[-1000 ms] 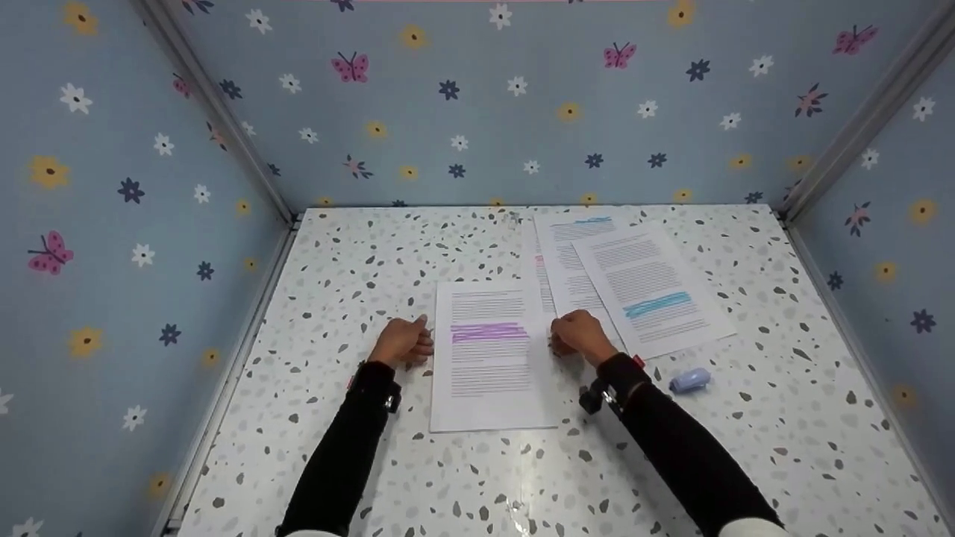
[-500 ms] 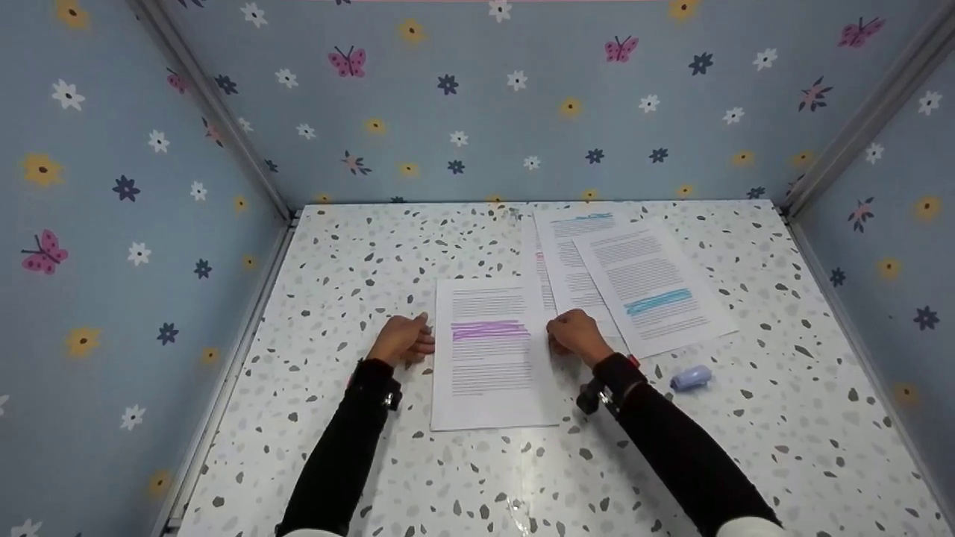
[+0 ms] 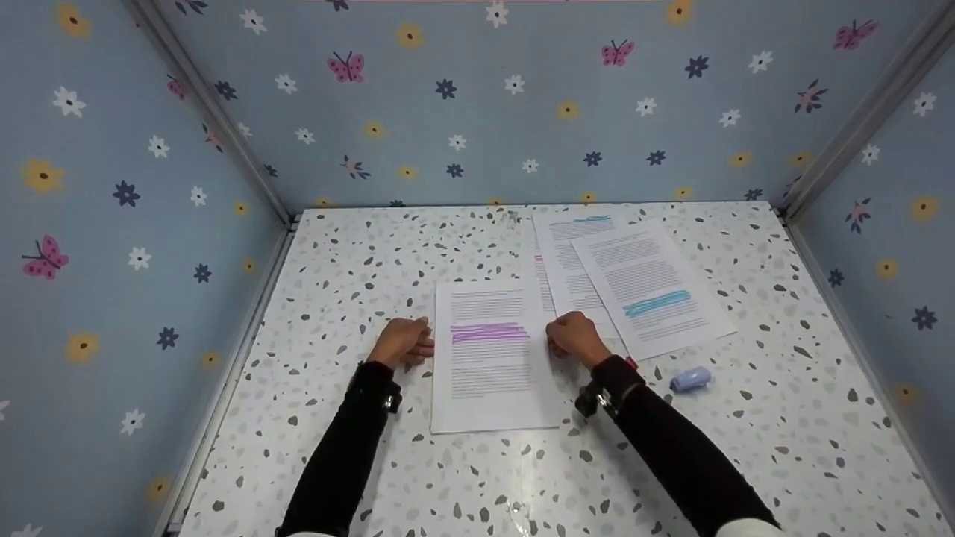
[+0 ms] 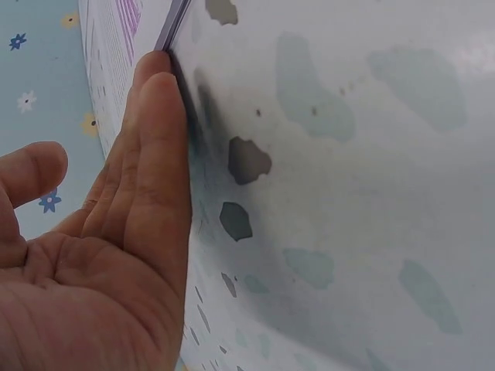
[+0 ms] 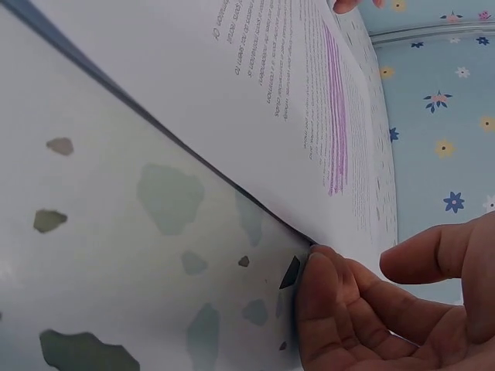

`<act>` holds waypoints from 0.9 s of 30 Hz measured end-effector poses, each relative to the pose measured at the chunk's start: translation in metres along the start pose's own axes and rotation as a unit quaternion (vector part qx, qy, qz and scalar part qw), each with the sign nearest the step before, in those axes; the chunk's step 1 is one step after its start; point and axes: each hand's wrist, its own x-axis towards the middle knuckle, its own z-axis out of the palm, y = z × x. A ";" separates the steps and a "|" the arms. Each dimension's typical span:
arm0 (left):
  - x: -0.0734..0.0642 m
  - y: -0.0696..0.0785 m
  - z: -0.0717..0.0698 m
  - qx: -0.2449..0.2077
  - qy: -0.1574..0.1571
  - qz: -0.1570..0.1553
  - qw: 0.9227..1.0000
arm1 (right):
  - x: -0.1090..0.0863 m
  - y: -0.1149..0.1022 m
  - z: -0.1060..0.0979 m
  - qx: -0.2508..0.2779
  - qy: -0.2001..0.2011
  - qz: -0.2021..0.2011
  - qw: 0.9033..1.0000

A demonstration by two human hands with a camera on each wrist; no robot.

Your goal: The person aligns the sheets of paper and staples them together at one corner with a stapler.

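- Nearest you, your black sleeves [image 3: 328, 470] came in from either side of the purple-highlighted stack of printed sheets [image 3: 489, 412]; the table on the stack's near side left open room for drawing back.
- The stack lay on the speckled table [image 3: 351, 253], between your hands. Its near edge ran straight and its sides looked almost flush, though its layers were too fine to count.
- At the stack's left edge, your left hand [image 3: 399, 341] had its fingers extended, tips against the paper, thumb well away; it gripped nothing.
- At the stack's right edge, your right hand [image 3: 576, 339] had its fingers loosely bent, tips against the paper, thumb apart; it had hold of nothing either.
- By my judgement, the evening-up of the stack was nearly done, with perhaps slight pressing left.
- Right of the stack, past your right hand, lay what looked like a lavender highlighter [image 3: 691, 380], near your sleeve, so room was tighter there.
- Beyond and right of the stack, a blue-banded page [image 3: 642, 276], a blue-topped page [image 3: 571, 253] and a mostly covered pink-marked page [image 3: 539, 261] lay fanned, not squared. I could not tell whether the stack touched the last.
- Left of the stack and beyond it, bare tabletop reached toward the floral wall [image 3: 410, 89], the widest room for moving.
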 end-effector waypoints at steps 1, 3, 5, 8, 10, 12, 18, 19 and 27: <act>0.000 0.000 0.000 0.000 0.000 0.000 1.000 | 0.000 0.000 0.000 0.004 0.000 0.000 1.000; -0.001 0.001 0.000 -0.002 0.000 -0.001 1.000 | 0.000 0.000 0.000 0.007 0.001 -0.001 1.000; -0.001 0.002 0.001 -0.004 0.002 0.000 1.000 | 0.001 0.000 0.000 0.009 0.001 -0.001 1.000; 0.000 0.000 0.000 -0.003 0.004 0.002 1.000 | 0.001 0.000 0.000 0.006 0.002 0.000 1.000; 0.000 -0.001 0.000 -0.002 0.004 0.003 1.000 | 0.001 0.000 0.000 0.004 0.001 0.001 1.000; 0.000 -0.001 0.000 -0.002 0.003 0.005 1.000 | 0.000 0.001 0.000 0.003 0.000 0.001 1.000; -0.001 0.000 0.000 -0.013 -0.006 0.007 1.000 | 0.001 0.000 -0.001 -0.001 0.001 -0.006 1.000; -0.001 0.000 0.000 -0.014 -0.007 0.006 1.000 | 0.001 0.000 -0.001 -0.003 0.001 -0.008 1.000; -0.005 0.000 -0.009 -0.011 -0.018 0.017 1.000 | 0.000 -0.002 -0.014 0.031 0.015 -0.025 0.999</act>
